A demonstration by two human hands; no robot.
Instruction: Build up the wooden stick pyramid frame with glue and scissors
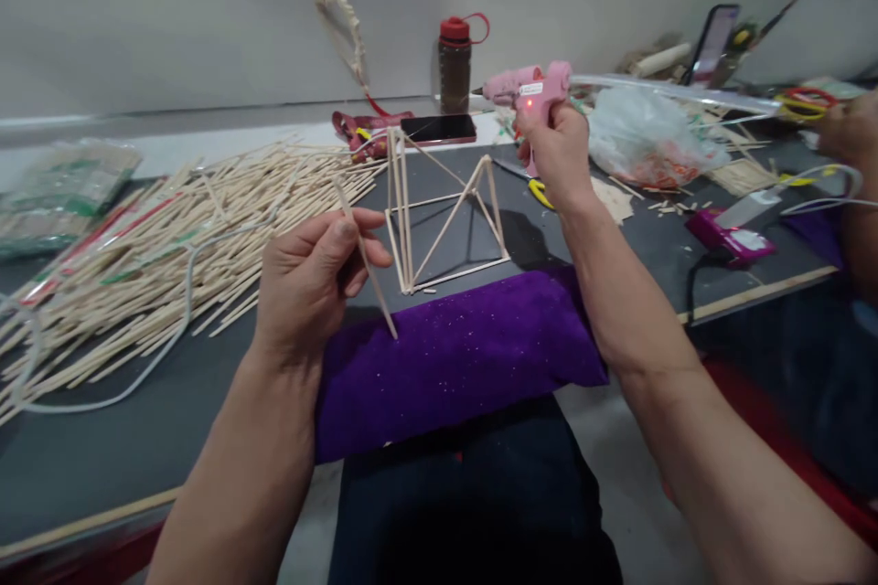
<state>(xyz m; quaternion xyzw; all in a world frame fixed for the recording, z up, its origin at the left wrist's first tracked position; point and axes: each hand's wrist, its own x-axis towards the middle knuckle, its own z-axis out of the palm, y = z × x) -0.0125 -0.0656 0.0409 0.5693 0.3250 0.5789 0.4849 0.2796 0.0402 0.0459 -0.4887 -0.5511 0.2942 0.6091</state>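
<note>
Pinched between thumb and fingers of my left hand (pixel 319 270) is a thin wooden stick (pixel 377 288), tilted with its lower end over a purple cloth pad (pixel 459 356). My right hand (pixel 562 146) grips the handle of a pink glue gun (pixel 535 90), raised above the table; its nozzle points left and a small red light glows on it. Between the hands, a frame of glued wooden sticks (pixel 443 247) stands on the dark tabletop behind the pad. It has a rectangular base and slanted uprights, and touches neither hand.
A large pile of loose sticks (pixel 206 238) covers the left side, with a white cable (pixel 182 324) across it. At the back stand a bottle (pixel 455 73) and a phone (pixel 439 128). A plastic bag (pixel 645 137) and a magenta device (pixel 731 236) lie right, near another person's hand (pixel 851 128).
</note>
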